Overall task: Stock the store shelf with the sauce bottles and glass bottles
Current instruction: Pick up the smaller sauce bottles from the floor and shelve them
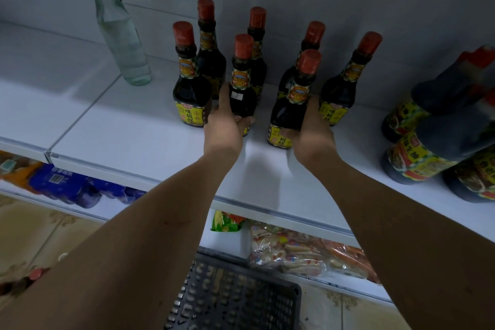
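Your left hand (224,122) grips the lower body of a dark sauce bottle (242,83) with a red cap, thumb on one side and fingers curled round the other, and the bottle stands upright on the white shelf (128,139). Your right hand (312,128) wraps the base of a second sauce bottle (293,104), also upright on the shelf, just to the right of the first, with a bare gap between your two hands. Just left of your left hand stands another bottle of the same kind (190,88), close to your knuckles. Beyond your fingertips three more stand near the back wall, and one more (345,86) sits just right of your right hand. Far to the left of your left hand a tall clear glass bottle (120,32) stands alone. Well off to the right of your right hand sit larger dark bottles (434,126). Below your forearms is a black plastic basket (235,300).
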